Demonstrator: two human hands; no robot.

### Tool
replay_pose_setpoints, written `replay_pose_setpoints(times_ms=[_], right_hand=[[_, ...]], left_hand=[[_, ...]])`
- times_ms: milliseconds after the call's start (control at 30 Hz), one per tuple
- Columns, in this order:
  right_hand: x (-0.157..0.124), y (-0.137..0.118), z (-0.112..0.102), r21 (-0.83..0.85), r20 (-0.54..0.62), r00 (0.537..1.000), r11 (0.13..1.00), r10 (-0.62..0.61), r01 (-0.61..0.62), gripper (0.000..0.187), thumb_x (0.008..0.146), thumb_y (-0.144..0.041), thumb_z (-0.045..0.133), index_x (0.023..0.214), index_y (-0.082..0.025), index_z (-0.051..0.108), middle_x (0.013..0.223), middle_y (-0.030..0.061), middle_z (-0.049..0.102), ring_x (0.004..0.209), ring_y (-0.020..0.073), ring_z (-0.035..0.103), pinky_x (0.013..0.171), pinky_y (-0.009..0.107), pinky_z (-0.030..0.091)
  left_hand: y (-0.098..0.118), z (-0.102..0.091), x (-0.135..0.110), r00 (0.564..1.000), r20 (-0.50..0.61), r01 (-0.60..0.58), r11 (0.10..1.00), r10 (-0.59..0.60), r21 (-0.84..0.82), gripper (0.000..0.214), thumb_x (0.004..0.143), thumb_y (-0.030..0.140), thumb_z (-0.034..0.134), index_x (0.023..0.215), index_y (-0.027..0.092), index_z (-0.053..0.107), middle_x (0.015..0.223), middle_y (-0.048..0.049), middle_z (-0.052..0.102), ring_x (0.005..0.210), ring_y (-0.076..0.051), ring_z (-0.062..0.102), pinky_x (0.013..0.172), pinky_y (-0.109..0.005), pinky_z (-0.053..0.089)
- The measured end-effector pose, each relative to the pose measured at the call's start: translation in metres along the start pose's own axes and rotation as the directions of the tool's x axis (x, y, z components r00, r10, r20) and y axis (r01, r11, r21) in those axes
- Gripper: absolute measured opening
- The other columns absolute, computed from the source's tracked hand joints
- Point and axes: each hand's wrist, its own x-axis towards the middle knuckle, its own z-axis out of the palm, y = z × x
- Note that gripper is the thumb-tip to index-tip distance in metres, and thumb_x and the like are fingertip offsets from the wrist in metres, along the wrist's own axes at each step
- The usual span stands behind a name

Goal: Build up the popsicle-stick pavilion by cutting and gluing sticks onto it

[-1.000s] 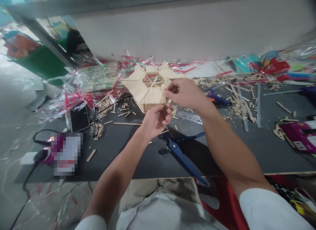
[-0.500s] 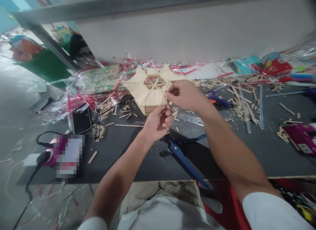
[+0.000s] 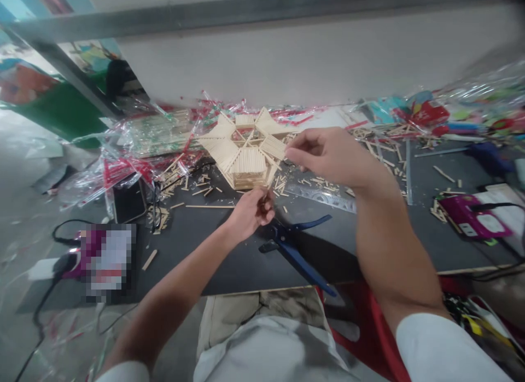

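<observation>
A star-shaped model built of thin wooden sticks (image 3: 246,160) stands on the dark worktop, with slatted panels around an open middle. My right hand (image 3: 328,155) is at its right side, thumb and forefinger pinched near the edge of a panel. What the pinch holds, if anything, is too small to make out. Just in front of the model is my left hand (image 3: 254,209), its fingers curled together. Whatever lies between them cannot be made out. Close to the left hand lies a blue-handled cutting tool (image 3: 301,256), its handles spread.
A metal ruler (image 3: 328,198) lies right of the model among stick offcuts. Clear and red plastic wrapping (image 3: 135,157) is heaped at the back left. A black phone-like box (image 3: 129,201) and a purple power strip (image 3: 471,218) flank the work area. Behind rises a pale panel (image 3: 287,64).
My right hand has moved right, off the front panel. My left hand has dropped slightly away from the model's front edge. The view has shifted to the right.
</observation>
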Motion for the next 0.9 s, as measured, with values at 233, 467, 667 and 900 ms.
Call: replay_pose_setpoints(times_ms=[233,467,667,900], right_hand=[[-0.052,0.037,0.061,0.302,0.169,0.984,0.948,0.048,-0.098,0.038,0.087,-0.05,0.08,0.108,-0.021,0.068,0.082,0.0021,0.072,0.066,0.0167,0.066,0.063,0.032,0.053],[-0.056,0.063,0.104,0.481,0.138,0.99,0.876,-0.018,-0.051,0.041,0.09,-0.059,0.081,0.094,-0.023,0.06,0.073,0.0005,0.07,0.061,0.0144,0.064,0.057,0.03,0.053],[-0.055,0.069,0.113,0.509,0.028,0.997,0.859,-0.077,0.052,0.045,0.09,-0.063,0.08,0.092,-0.024,0.057,0.072,0.0,0.068,0.058,0.0145,0.063,0.055,0.03,0.052],[-0.058,0.063,0.11,0.415,-0.001,1.0,0.91,-0.021,0.02,0.04,0.087,-0.057,0.082,0.088,-0.027,0.056,0.072,-0.0009,0.068,0.062,0.0158,0.063,0.058,0.031,0.051]], left_hand=[[-0.013,-0.047,-0.008,0.959,0.221,-0.259,0.872,0.179,0.415,0.029,0.097,0.042,0.067,0.082,0.019,0.058,0.056,0.0087,0.048,0.043,-0.009,0.058,0.038,-0.018,0.039],[-0.017,-0.05,-0.008,0.928,0.29,-0.372,0.647,0.235,0.666,0.024,0.107,0.031,0.049,0.086,0.021,0.054,0.05,0.0079,0.053,0.037,-0.006,0.042,0.043,-0.017,0.033],[-0.019,-0.048,-0.006,0.887,0.331,-0.462,0.642,0.322,0.613,0.027,0.108,0.024,0.048,0.082,0.021,0.053,0.058,0.0074,0.045,0.045,-0.007,0.039,0.046,-0.02,0.031],[-0.017,-0.044,-0.009,0.884,0.3,-0.467,0.664,0.357,0.584,0.025,0.102,0.018,0.058,0.078,0.018,0.063,0.065,0.0038,0.051,0.055,-0.008,0.042,0.054,-0.02,0.033]])
